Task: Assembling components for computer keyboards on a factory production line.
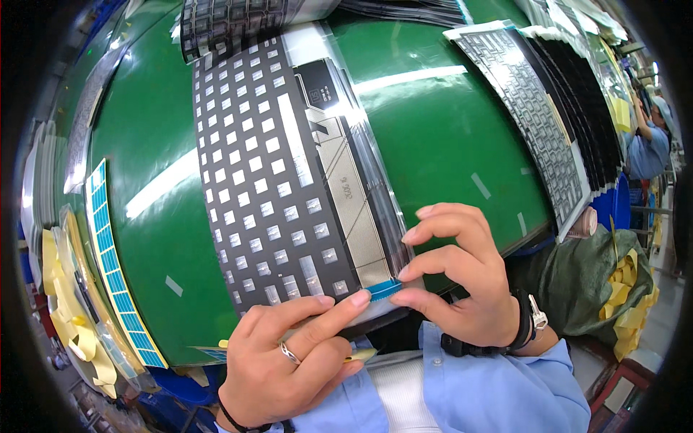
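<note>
A dark keyboard membrane sheet (253,166) with rows of pale squares lies lengthwise before me, a long silver panel (350,187) along its right side. At their near end is a short blue tape strip (383,290). My right hand (462,281) pinches the strip's right end between thumb and index finger, its other fingers raised and spread. A stretched fingertip of my left hand (289,361) presses beside the strip's left end. Its thumb and index finger close by a yellow slip (359,355), mostly hidden beneath them.
A sheet of blue tape pieces on yellow backing (119,274) lies left on the green table (426,137). Keyboard sheets (523,94) are stacked at right. Another rolled sheet (231,25) covers the far end. A dark green bag (577,281) with yellow scraps hangs at right.
</note>
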